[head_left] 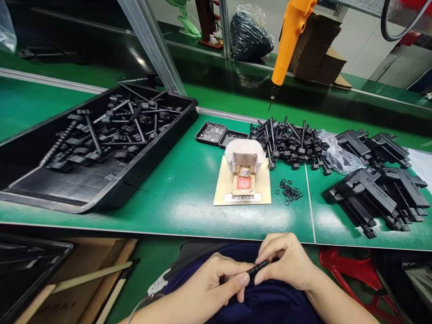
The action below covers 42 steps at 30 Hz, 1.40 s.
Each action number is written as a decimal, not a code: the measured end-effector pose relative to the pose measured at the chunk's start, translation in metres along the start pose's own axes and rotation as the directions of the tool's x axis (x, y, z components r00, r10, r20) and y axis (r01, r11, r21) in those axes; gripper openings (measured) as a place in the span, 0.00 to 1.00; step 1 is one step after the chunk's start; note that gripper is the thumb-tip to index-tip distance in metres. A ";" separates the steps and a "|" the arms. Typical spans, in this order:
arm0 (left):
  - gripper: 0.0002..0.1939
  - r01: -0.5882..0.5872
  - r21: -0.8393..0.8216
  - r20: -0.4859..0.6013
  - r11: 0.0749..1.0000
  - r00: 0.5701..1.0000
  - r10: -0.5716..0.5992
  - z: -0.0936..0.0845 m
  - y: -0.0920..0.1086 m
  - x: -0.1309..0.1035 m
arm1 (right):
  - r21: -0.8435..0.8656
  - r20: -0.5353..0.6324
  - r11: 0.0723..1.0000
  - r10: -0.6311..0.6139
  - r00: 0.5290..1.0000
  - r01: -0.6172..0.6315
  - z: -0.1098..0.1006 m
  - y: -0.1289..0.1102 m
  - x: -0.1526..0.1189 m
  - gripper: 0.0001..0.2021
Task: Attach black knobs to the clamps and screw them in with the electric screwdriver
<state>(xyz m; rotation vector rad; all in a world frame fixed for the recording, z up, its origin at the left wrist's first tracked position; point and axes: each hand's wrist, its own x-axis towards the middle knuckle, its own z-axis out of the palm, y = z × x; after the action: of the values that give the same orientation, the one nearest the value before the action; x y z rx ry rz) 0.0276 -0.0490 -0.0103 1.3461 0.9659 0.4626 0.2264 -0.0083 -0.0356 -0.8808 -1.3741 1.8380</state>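
Above my lap, in front of the table edge, my left hand is closed around a short black ridged rod, which looks like one of the threaded screws on the table. My right hand pinches at the rod's upper end with thumb and fingers. Most of the rod is hidden inside my left hand, and I cannot make out whether a ring is on it. Small black rubber rings lie scattered on the green table beyond my right hand. A pale fixture on a cream base plate stands left of them.
A large black tray of black screws fills the left. More black screws are heaped at the back, beside small trays of tiny parts. Black Bosch-marked housings lie right. An orange electric screwdriver hangs above.
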 end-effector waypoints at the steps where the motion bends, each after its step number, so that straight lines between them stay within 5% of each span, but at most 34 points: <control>1: 0.31 0.002 -0.015 0.014 1.000 1.000 -0.002 0.000 0.001 0.000 | -0.026 0.017 1.000 -0.002 1.000 0.002 0.003 0.001 0.000 0.18; 8: 0.23 -0.002 -0.343 -0.025 0.939 1.000 -0.007 0.002 -0.007 -0.002 | -0.146 0.039 0.987 -0.056 0.998 0.061 -0.008 -0.024 -0.004 0.12; 13: 0.23 0.055 -0.422 -0.011 0.905 0.998 -0.066 0.000 -0.012 -0.003 | -0.240 -0.103 0.966 -0.125 0.987 0.098 -0.027 -0.040 -0.007 0.06; 16: 0.25 0.066 -0.472 -0.051 0.879 0.993 -0.102 0.004 -0.012 -0.002 | -0.255 -0.111 0.961 -0.138 0.984 0.106 -0.017 -0.034 -0.005 0.04; 20: 0.22 0.003 -0.489 -0.031 0.873 0.999 -0.021 0.009 -0.009 -0.001 | -0.168 -0.007 0.982 -0.089 0.996 0.087 0.009 -0.022 -0.002 0.03; 24: 0.21 -0.071 -0.549 -0.072 0.833 0.997 0.038 0.009 -0.004 0.002 | -0.186 -0.006 0.973 -0.143 0.990 0.139 0.013 -0.025 -0.001 0.05; 28: 0.23 -0.092 -0.600 -0.127 0.795 0.992 0.019 0.007 -0.002 0.008 | -0.392 0.041 0.863 -0.331 0.943 0.320 0.014 -0.030 -0.001 0.04; 32: 0.25 -0.157 -0.647 -0.299 0.746 0.952 -0.059 0.005 -0.002 0.010 | -0.525 0.045 0.698 -0.548 0.835 0.487 0.021 -0.028 -0.002 0.09; 37: 0.20 -0.175 -0.458 -0.463 0.872 0.884 -0.065 0.006 -0.007 0.008 | -0.641 0.067 0.528 -0.684 0.726 0.557 0.021 -0.014 -0.004 0.18; 42: 0.09 -0.258 -0.107 -0.607 0.960 0.782 0.142 0.002 -0.006 0.005 | -0.654 0.112 0.512 -0.663 0.740 0.557 0.020 -0.009 -0.008 0.25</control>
<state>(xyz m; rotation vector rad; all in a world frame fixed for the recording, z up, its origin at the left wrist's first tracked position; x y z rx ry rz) 0.0308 -0.0478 -0.0178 1.1503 1.2546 1.1679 0.2152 -0.0231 -0.0219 -0.6811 -1.9522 0.6981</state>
